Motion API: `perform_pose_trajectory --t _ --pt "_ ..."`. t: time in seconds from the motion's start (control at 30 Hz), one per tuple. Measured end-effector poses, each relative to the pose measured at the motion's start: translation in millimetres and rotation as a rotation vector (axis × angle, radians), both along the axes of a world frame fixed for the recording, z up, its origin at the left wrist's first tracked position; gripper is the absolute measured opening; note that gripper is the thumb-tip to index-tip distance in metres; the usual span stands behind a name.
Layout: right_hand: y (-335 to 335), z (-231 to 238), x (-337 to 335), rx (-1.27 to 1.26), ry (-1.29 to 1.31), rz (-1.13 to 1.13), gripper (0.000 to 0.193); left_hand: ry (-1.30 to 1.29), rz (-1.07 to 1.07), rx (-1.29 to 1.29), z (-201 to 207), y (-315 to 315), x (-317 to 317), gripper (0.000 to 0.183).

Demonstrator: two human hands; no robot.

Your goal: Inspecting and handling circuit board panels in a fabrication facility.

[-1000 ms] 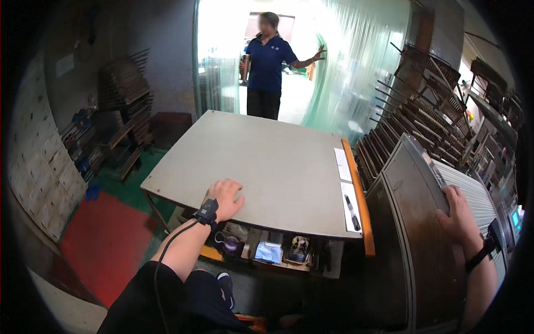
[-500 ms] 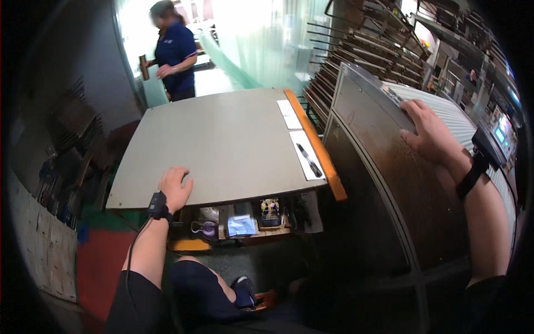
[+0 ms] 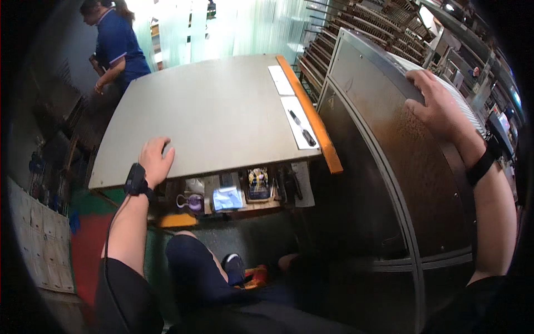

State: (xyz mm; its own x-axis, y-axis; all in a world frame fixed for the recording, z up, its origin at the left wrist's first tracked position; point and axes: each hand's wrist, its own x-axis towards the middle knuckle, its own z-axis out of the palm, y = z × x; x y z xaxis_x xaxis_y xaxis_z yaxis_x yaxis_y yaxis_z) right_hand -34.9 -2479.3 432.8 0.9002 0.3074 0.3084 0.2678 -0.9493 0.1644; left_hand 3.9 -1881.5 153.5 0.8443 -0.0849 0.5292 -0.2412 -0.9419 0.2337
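Table (image 3: 189, 117) and cabinet (image 3: 411, 156), side by side before me.
Table: pale grey, flat, smooth top; dark front edge; orange-edged along the right; open storage beneath. Cabinet: upright, metal, just right of the table; dark panels set in grey framing, upper one brown-stained, its face dotted with small fasteners.

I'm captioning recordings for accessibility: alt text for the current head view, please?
The left hand rests near the front edge of a grey table, the right hand on a metal cabinet, both empty. A pen lies on paper beside an orange strip; a co-worker in blue stands upper left.
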Motion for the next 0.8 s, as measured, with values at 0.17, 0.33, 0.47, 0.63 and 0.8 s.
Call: perform_pose_trajectory --t 0.17,0.33,0.47,0.63,0.8 --pt "-4.4 -3.7 0.5 -0.046 -0.055 0.035 0.052 0.015 0.031 0.011 2.5 -0.7 -1.5 0.028" --pt "-5.2 -9.3 -0.1 -0.063 -0.082 0.007 0.052 0.029 -0.019 0.048 4.3 -1.2 1.1 0.027" --pt "-5.4 -9.3 0.4 -0.067 -0.070 -0.027 0.051 0.033 0.022 0.040 3.1 -1.8 -0.5 0.027" --pt "-6.3 -12.2 4.0 -0.072 -0.115 -0.001 0.049 0.032 0.025 0.036 3.5 -2.2 -1.8 0.027" --pt "-8.0 -16.9 6.8 -0.132 -0.165 -0.022 0.050 0.052 0.066 0.018 13.1 -10.3 -6.5 0.032"
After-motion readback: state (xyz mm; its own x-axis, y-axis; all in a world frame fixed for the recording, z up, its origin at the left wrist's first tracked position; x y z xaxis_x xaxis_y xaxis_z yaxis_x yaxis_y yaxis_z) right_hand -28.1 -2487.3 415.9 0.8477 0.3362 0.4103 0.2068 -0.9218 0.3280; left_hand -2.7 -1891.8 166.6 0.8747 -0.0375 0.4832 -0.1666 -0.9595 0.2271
